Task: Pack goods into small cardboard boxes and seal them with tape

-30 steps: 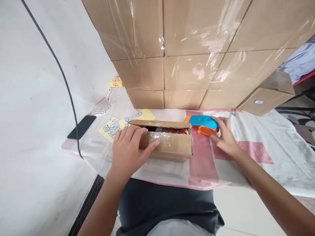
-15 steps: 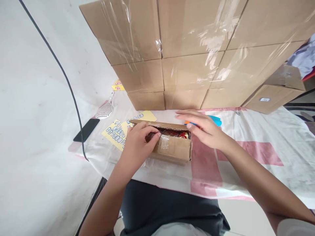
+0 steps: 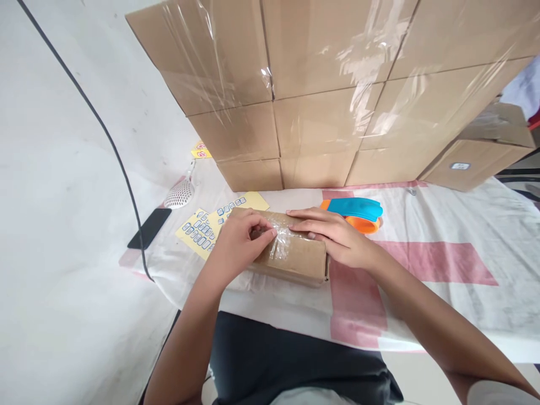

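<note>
A small brown cardboard box with clear tape on it lies on the white and pink cloth in front of me. Its top flaps are down, so the contents are hidden. My left hand presses on the left part of the box top, fingers curled at the flap seam. My right hand lies flat on the right part of the top, fingers pointing left. An orange and blue tape dispenser sits just behind my right hand, untouched.
A wall of stacked cardboard boxes wrapped in clear film stands behind. Yellow sticker sheets, a black phone and a white mesh object lie at the left. A black cable runs down the white wall. Another carton sits at right.
My right hand left the tape dispenser and came over onto the box. The box flaps, open before with red contents showing, are now pressed down by both hands.
</note>
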### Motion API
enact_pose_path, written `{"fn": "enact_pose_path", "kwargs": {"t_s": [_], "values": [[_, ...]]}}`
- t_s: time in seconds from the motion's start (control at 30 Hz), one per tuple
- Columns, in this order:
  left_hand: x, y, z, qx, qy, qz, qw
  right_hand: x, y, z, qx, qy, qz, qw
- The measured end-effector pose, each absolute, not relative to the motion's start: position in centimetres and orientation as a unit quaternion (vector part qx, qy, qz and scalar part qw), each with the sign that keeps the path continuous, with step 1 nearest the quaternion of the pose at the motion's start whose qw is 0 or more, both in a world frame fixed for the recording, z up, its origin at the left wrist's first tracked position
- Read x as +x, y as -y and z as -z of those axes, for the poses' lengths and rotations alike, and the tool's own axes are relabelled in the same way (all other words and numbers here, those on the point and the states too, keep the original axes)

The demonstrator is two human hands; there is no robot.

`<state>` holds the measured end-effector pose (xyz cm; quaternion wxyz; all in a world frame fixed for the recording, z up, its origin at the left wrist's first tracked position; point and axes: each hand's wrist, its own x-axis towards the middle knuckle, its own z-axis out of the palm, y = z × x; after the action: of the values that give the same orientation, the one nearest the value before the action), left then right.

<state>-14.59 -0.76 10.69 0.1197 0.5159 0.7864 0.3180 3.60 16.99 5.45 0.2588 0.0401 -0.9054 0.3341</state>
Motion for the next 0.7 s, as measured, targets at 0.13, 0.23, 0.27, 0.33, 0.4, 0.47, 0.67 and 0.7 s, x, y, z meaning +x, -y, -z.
{"fn": "enact_pose_path", "kwargs": {"t_s": [0.13, 0.23, 0.27, 0.33, 0.4, 0.47, 0.67, 0.7], "values": [[-14.9, 0.5, -10.7, 0.495, -0.795, -0.312, 0.156, 3.5, -17.1, -5.2, 0.076, 0.892, -0.354, 0.271], [-15.1, 0.3, -10.8, 0.478, -0.809, -0.304, 0.156, 3.4, -17.1, -5.2, 0.082, 0.885, -0.365, 0.277], [-15.1, 0.2, -10.9, 0.477, -0.812, -0.297, 0.158, 3.3, -17.1, -5.1, 0.083, 0.882, -0.370, 0.278], [-15.3, -0.1, -11.0, 0.480, -0.816, -0.279, 0.162, 3.3, -17.0, -5.0, 0.085, 0.873, -0.388, 0.282], [-15.3, -0.3, -11.2, 0.485, -0.817, -0.264, 0.167, 3.6, -16.9, -4.7, 0.079, 0.859, -0.416, 0.288], [-15.3, -0.3, -11.2, 0.485, -0.820, -0.252, 0.167, 4.1, -16.6, -4.2, 0.063, 0.852, -0.431, 0.292], [-15.1, -0.7, -11.1, 0.466, -0.846, -0.222, 0.130, 6.1, -14.2, -2.1, -0.042, 0.888, -0.378, 0.258], [-15.0, -0.7, -11.1, 0.471, -0.844, -0.224, 0.124, 6.3, -13.6, -1.8, -0.052, 0.894, -0.363, 0.256]]}}
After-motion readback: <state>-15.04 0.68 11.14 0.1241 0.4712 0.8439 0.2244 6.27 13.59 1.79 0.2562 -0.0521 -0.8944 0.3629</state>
